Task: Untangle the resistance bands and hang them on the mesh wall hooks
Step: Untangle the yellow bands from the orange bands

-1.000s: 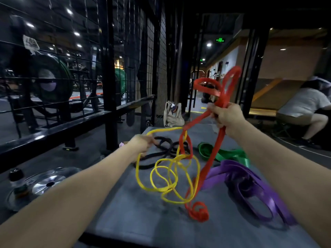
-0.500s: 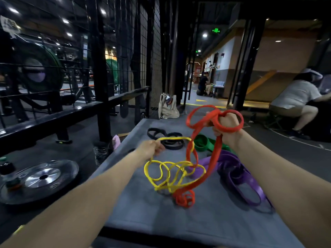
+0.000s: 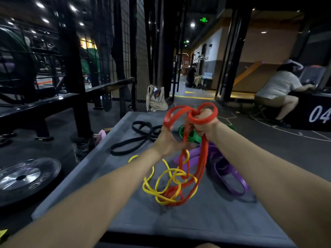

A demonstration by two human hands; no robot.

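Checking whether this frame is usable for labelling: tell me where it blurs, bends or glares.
Head view: left hand is motion-smeared at the fingers beside the red band; wide-angle lens bows the mesh wall and the posts; ceiling spots flare; the room is dim, yet the yellow band stays sharp.

White digits "04" are showing on the black box (image 3: 318, 114) at right; the green ceiling sign (image 3: 203, 20) is glowing, unreadable.
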